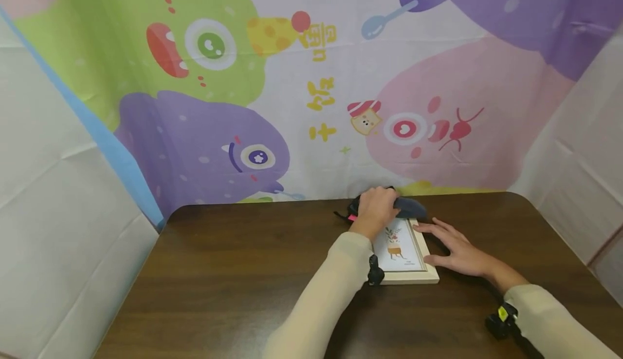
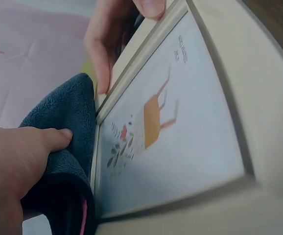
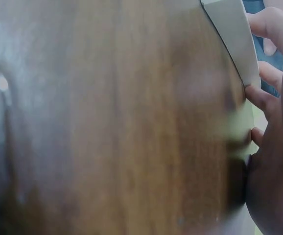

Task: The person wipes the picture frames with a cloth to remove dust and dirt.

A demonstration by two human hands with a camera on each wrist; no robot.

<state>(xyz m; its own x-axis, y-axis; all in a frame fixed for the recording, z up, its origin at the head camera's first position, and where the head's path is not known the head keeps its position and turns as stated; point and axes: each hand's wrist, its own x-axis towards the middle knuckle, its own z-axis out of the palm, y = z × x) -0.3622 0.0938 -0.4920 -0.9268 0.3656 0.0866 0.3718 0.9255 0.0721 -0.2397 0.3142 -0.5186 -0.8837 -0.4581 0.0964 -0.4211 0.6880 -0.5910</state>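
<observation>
A dark blue plush cloth (image 1: 410, 208) lies over the far border of a cream picture frame (image 1: 409, 278), and my left hand (image 1: 377, 207) grips it. In the left wrist view, the thumb presses the cloth (image 2: 65, 105) against the frame's inner edge; a pink strip shows on its dark underside. The frame lies face up on the table, with a print (image 1: 399, 251) of a plant in an orange pot with legs. My right hand (image 1: 459, 251) rests at the frame's right side, fingers spread and fingertips on the border. The left forearm hides the frame's left side.
The dark brown wooden table (image 1: 219, 272) reaches back to a hanging cloth (image 1: 311, 175) printed with cartoon monsters. Pale fabric walls (image 1: 58, 213) stand at both sides. Black wrist cameras sit on both sleeves, the right one (image 1: 501, 321) just above the table.
</observation>
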